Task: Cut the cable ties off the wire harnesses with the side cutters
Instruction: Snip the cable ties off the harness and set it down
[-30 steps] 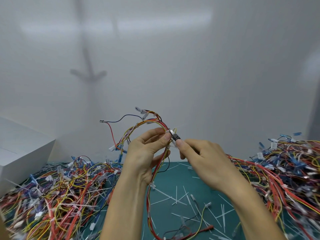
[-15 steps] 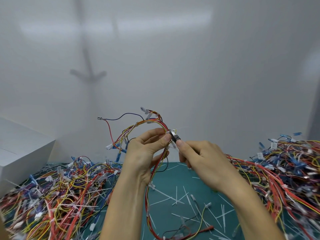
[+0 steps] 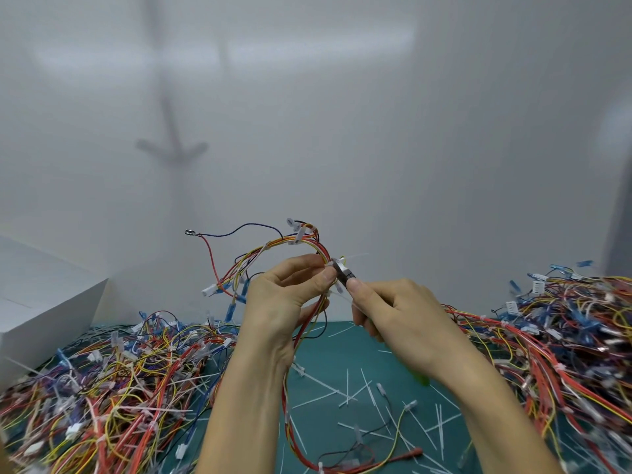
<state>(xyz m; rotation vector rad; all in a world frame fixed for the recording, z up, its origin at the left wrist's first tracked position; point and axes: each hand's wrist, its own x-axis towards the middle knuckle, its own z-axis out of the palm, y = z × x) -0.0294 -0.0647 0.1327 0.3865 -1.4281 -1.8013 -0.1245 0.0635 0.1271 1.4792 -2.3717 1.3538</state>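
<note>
The left hand (image 3: 284,302) pinches the wire harness (image 3: 307,246) between thumb and forefinger, right at the spot where a white cable tie (image 3: 339,261) wraps the bundle, probably to keep that stretch taut and steady for the blade. Touching that pinch from the right, the right hand (image 3: 403,313) is curled round the side cutters (image 3: 344,274), forefinger laid along the head for aim. Whether the cutting edges have closed on the tie is too small to tell. The harness arches up and away to the left of the pinch, and its tail hangs below it down to the green mat (image 3: 342,350), so the work is held clear in the air with free room on every side. Under the hands lie cut tie offcuts (image 3: 349,388). Well out to the left is a heap of harnesses (image 3: 119,388) with a white box (image 3: 44,302) beyond it, and out to the right a second heap (image 3: 547,336); the bare strip between them looks like the only lane for setting anything down
</note>
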